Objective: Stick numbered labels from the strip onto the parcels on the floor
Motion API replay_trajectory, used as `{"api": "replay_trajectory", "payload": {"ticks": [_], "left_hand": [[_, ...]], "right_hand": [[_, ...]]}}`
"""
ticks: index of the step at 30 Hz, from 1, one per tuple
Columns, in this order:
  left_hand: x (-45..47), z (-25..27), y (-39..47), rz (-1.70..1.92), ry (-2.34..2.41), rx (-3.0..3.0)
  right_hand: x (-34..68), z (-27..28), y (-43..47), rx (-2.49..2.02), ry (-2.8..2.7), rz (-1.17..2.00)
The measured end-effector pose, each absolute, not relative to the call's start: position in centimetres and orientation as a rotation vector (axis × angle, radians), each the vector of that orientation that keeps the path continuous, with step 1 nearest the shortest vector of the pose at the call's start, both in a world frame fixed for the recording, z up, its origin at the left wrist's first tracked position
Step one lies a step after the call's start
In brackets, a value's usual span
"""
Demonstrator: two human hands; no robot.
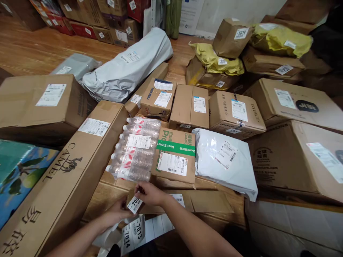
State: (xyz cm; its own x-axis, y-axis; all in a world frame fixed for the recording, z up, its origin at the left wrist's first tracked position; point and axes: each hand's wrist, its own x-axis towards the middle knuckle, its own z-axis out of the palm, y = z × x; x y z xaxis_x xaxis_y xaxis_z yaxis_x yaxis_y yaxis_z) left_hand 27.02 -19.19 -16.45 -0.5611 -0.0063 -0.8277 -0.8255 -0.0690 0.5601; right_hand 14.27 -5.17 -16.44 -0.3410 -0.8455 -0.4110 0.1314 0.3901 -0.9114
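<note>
- At the near edge of the parcel pile, low in the view, both hands meet over a small number sticker (134, 205) printed with "700".
- The right hand (150, 193) pinches the sticker's top edge between thumb and fingertips; its other fingers are curled in.
- The left hand (117, 212) pinches the sticker's lower left side and, as far as I can tell, also steadies the sheet of stickers (134, 233) that hangs just below, where "7013" and "7014" can be read.
- The sticker sits between the two hands, touching both, just above the sheet and in front of a flat brown box (203, 201).
- It looks feather-light, thin and floppy, and probably tacky on the back, so it would likely curl or stick to itself; the edges and corners seem the safest places to hold it, with the glued face kept off the fingers.
- Just beyond the hands lie a shrink-wrapped pack of water bottles (135, 150), a carton with green tape (174, 155) and a white mailing bag (223, 160).
- A long box marked CAMEL (66, 178) runs along the left side.
</note>
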Motion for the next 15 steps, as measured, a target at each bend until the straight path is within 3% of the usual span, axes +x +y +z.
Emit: {"api": "replay_trajectory", "payload": {"ticks": [10, 15], "left_hand": [[27.9, -16.7, -19.0, 1.731, 1.504, -0.891], [28.5, -17.5, -18.3, 1.568, 1.644, -0.823]], "right_hand": [[14.8, -16.6, -8.3, -1.113, 1.754, -0.648], [17.6, -17.3, -6.6, -1.166, 1.990, -0.422]]}}
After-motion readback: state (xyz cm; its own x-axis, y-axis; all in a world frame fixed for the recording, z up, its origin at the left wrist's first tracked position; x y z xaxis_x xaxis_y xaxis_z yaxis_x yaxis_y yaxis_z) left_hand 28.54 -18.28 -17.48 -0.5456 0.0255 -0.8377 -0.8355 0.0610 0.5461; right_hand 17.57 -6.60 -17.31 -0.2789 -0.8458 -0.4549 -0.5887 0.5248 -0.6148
